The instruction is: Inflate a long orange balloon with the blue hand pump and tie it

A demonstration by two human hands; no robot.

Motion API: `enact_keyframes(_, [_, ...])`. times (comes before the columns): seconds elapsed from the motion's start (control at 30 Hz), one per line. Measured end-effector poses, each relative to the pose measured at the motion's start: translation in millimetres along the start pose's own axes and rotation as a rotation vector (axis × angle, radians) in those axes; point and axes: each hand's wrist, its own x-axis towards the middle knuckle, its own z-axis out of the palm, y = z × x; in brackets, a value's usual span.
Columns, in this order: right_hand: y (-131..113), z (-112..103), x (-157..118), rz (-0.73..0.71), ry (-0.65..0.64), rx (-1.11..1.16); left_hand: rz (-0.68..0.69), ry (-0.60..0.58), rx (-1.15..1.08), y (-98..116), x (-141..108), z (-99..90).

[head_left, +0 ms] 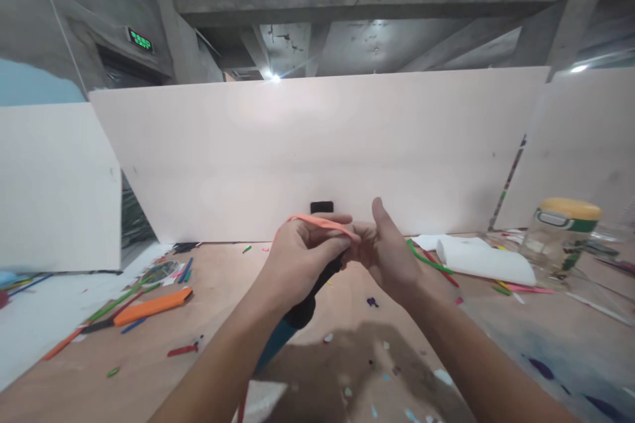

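Observation:
A thin coral-orange strip (320, 223), which looks like an uninflated long balloon, lies across the back of my left hand (305, 258). My left hand is closed, its thumb and fingers pinching toward the right. My right hand (389, 258) has its thumb raised and its other fingers bent in against the strip's right end, where the fingertips of both hands meet. How those fingers grip it is partly hidden. Below my left hand shows a black and blue object (300, 314), mostly covered by my hand and forearm. A small black block (322, 207) stands behind the fingers.
An orange-handled cutter (153, 306) lies at the left among coloured strips. To the right are a white paper roll (486, 262), a green strip (427, 259) and a yellow-lidded jar (560, 241). White panels (317, 145) stand behind the table. Small scraps dot its surface.

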Motion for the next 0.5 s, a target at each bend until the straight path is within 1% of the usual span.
enact_keyframes(0.07, [8, -9, 2, 0.089, -0.082, -0.005, 0.003, 0.032, -0.009, -6, -3, -3.8])
enact_keyframes(0.1, [11, -11, 0, 0.118, -0.155, -0.006, 0.008, 0.047, -0.034, -7, -4, -4.9])
enact_keyframes(0.2, [10, -9, -7, 0.209, -0.484, -0.036, 0.016, 0.085, -0.191, -2, -4, -3.7])
enact_keyframes(0.23, [8, -7, -9, 0.22, -0.544, -0.049, 0.011, 0.084, -0.258, 2, -3, -2.4])
enact_keyframes(0.3, [4, -3, -10, 0.212, -0.563, -0.041, -0.011, 0.07, -0.387, 7, -1, -0.4])
enact_keyframes(0.37, [4, 0, -5, 0.239, -0.59, 0.026, -0.045, 0.032, -0.511, 7, -1, -1.1])
enact_keyframes(0.43, [10, 3, 4, 0.318, -0.64, 0.126, -0.073, -0.04, -0.638, 4, -2, -3.9])
enact_keyframes(0.5, [19, 8, 13, 0.356, -0.638, 0.24, -0.084, -0.135, -0.721, 1, -6, -6.7])
